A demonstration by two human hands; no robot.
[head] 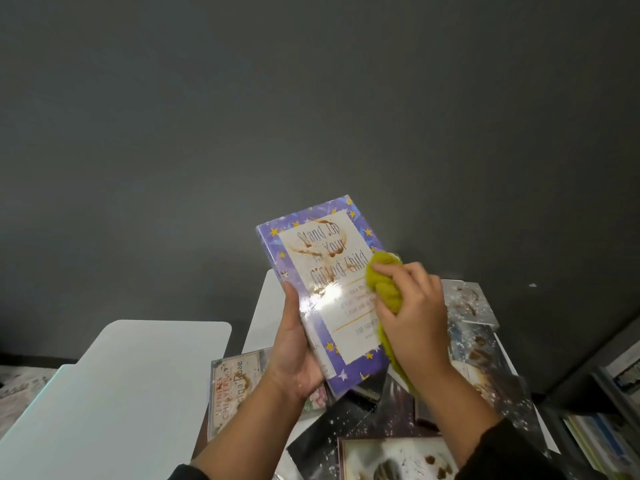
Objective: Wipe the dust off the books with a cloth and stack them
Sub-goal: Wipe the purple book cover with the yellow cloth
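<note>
From the head view, my left hand [297,355] holds the purple star-bordered book [325,289] up above the surface [114,393], fingers curled round its lower spine edge. My right hand [412,306] is clamped on the bunched yellow-green cloth [386,268], pressed to the cover's right side. The glossy cover looks slippery and stiff; holding at the spine seems safest. Other dusty books [467,306] lie below.
</note>
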